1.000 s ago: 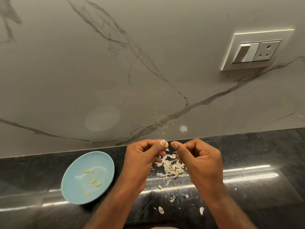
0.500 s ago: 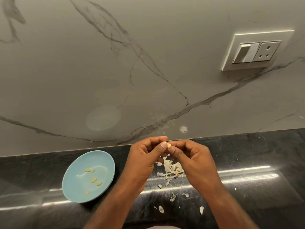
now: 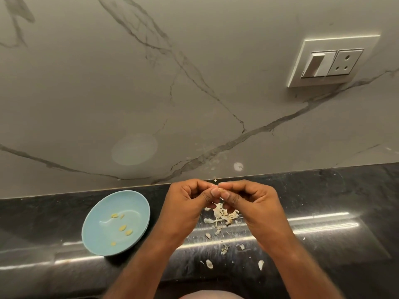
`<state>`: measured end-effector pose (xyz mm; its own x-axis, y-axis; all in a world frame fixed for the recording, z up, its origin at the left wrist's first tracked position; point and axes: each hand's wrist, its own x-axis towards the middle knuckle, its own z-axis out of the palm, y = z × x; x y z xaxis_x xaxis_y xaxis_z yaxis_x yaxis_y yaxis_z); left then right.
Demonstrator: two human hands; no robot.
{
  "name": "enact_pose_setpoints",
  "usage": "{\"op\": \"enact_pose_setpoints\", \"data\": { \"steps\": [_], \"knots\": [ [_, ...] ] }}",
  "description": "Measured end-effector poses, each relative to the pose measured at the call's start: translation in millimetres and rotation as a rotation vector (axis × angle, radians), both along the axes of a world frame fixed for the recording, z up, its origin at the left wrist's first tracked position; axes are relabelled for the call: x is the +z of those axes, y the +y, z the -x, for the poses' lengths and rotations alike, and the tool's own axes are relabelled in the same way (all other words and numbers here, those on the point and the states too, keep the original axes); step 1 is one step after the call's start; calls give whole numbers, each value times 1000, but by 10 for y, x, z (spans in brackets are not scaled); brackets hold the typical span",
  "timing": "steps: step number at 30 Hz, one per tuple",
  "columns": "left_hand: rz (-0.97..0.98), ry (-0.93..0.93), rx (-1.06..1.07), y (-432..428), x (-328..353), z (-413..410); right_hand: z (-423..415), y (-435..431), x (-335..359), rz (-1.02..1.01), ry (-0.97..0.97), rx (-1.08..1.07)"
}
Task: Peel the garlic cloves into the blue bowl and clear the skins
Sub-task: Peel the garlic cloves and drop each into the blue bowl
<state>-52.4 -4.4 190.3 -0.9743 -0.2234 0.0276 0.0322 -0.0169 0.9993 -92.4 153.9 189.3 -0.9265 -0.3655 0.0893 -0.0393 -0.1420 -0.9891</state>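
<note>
Between left hand (image 3: 185,209), right hand (image 3: 257,207): clove (image 3: 220,189), axis hidden

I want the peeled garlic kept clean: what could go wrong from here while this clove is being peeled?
1. The left hand and right hand pinch the tiny clove above the skins, not over the bowl. If the grip slips, it likely drops among them.
2. Loose skins lie scattered toward the counter's near edge, so a careless sweep could push some off.
</note>
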Motion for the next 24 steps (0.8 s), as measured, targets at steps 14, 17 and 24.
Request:
{"op": "enact_pose_setpoints", "data": {
  "steps": [14, 17, 24],
  "knots": [
    [-610, -215, -2, 224, -4, -143, -147, -41, -203, -115, 381, -211],
    [-571, -195, 26, 225, -23, -177, -185, -37, -166, 15, 111, -225],
    [-472, -152, 101, 248, -63, -239, -131, 10, -144, 85, -143, 44]
  ]
}}
